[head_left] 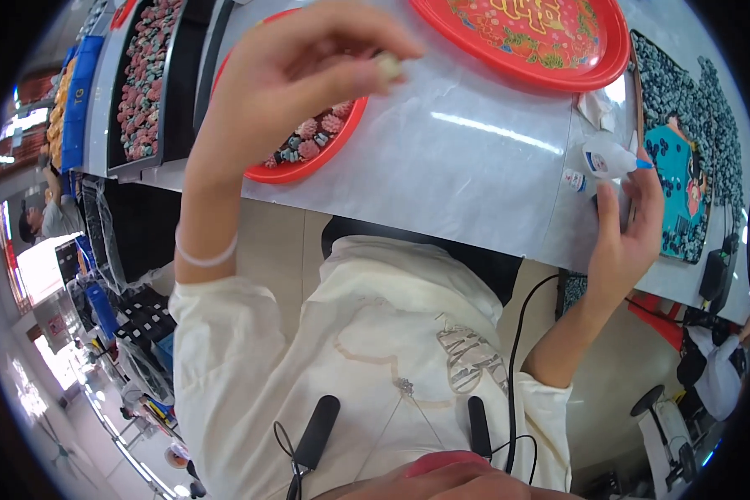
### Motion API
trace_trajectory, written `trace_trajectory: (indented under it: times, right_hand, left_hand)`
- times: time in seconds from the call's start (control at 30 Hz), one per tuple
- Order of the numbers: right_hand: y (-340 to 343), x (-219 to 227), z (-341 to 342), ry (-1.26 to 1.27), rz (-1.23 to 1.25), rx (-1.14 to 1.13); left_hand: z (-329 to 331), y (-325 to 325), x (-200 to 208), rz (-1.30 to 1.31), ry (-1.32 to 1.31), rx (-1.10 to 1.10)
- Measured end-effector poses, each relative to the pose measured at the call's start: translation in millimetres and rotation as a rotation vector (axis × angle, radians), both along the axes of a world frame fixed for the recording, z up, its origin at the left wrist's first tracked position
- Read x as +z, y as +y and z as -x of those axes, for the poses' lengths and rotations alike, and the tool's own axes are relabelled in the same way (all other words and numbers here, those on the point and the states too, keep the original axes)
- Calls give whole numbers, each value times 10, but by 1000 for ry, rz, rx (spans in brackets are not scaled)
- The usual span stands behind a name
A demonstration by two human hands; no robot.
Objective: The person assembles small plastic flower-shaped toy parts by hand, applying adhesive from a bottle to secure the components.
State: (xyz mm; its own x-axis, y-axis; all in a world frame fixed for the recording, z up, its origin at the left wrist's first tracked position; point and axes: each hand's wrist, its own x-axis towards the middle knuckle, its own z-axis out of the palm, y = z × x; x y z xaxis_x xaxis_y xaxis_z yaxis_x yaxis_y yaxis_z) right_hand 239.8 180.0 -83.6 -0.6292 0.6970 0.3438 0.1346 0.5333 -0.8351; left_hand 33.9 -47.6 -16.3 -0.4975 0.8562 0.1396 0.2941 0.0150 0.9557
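Raised over the left part of the table, my left hand (287, 96) pinches a small pale greenish piece (387, 65) between thumb and fingers. Motion blurs it, so its exact kind is unclear. Beneath that hand is a red round tray (354, 125) with pink flower-shaped pieces (308, 148) and small grey-green ones; my hand and forearm hide part of it. At the right, my right hand (629, 221) has its thumb and fingers apart beside a white squeeze bottle (607, 157) with a blue nozzle. The fingertips are close to the nozzle; whether they touch it I cannot tell.
A red round tray (517, 77) with a printed decorated base lies at the far side. Left is a black bin (146, 83) of pink and green pieces. Right are a teal figured panel (671, 183), many dark pieces (721, 125) and a small white container (573, 179).
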Motion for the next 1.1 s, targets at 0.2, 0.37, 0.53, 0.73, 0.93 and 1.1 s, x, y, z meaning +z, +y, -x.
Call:
trace_trajectory:
  times: [0.2, 0.37, 0.53, 0.73, 0.93, 1.1]
  right_hand:
    - [14, -1, 107, -83, 103, 27]
    - [-49, 125, 62, 291, 200, 152]
    - [-91, 305, -213, 91, 402, 303]
    - [-198, 303, -196, 182, 327, 373]
    - [-275, 319, -300, 181, 324, 349]
    - [-308, 357, -266, 139, 225, 335]
  left_hand:
    - [-430, -370, -285, -262, -313, 231]
    - [-763, -251, -465, -306, -465, 277]
    - [-1004, -51, -583, -347, -764, 249]
    - [-1189, 121, -670, -331, -907, 184]
    - [-1242, 143, -688, -390, -718, 196]
    - [-1252, 150, -707, -384, -645, 200]
